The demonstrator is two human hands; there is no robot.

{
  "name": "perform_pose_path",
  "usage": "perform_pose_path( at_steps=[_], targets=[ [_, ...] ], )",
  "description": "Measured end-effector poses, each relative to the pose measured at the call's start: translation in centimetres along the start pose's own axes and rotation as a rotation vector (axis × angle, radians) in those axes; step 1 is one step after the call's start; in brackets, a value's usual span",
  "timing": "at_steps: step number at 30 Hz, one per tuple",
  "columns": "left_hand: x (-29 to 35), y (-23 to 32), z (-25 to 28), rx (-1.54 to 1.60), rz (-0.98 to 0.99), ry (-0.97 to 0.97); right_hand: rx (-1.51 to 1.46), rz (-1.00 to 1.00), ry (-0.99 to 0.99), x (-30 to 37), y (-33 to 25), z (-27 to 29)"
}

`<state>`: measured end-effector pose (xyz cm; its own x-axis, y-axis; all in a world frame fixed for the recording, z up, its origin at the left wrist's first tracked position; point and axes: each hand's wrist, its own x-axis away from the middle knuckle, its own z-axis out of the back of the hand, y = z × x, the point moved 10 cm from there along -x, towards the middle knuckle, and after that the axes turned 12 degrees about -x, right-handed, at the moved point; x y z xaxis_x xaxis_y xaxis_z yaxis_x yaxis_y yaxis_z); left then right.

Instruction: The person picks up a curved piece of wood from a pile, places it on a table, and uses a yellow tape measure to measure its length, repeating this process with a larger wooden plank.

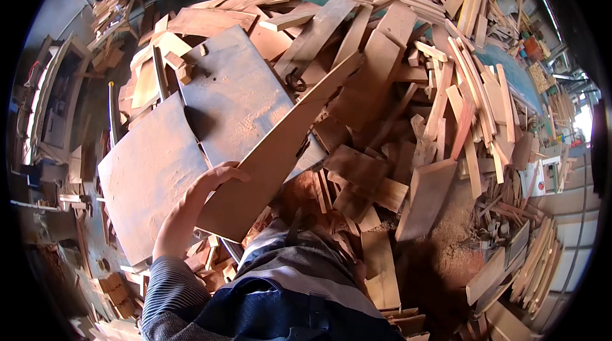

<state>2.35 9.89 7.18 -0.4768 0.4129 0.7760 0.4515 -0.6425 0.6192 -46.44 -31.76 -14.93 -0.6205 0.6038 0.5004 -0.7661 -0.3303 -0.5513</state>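
Observation:
My left hand [220,181] grips the left edge of a long wooden board [271,156], its fingers bent over the top face near the closer end. The board slants away to the far right and has a ragged, dark-marked right edge. Beneath and beside it is a metal machine table [236,95] dusted with sawdust; its nearer-left plate [150,165] lies beside my left forearm. My right hand [360,271] shows only as a small patch low beside my body, close to a pale board [379,267]. Its fingers are hidden.
Heaped boards and offcuts [363,175] crowd the right of the machine, with a leaning plank [427,197] near me. Sawdust [452,242] covers the floor at right. Small wood blocks [178,66] sit at the table's far left edge. Stacked strips [539,264] stand far right.

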Motion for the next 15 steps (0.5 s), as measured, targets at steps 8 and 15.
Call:
perform_pose_path(
  at_steps=[8, 15],
  targets=[
    [5.0, 3.0, 4.1, -0.723, -0.187, 0.428, -0.057, -0.061, -0.004, -4.7, -4.2, 0.6],
    [14.3, -4.1, 7.3, -1.058, -0.339, 0.880, -0.589, 0.278, -0.071, -7.9, -21.4, 0.4]
  ],
)
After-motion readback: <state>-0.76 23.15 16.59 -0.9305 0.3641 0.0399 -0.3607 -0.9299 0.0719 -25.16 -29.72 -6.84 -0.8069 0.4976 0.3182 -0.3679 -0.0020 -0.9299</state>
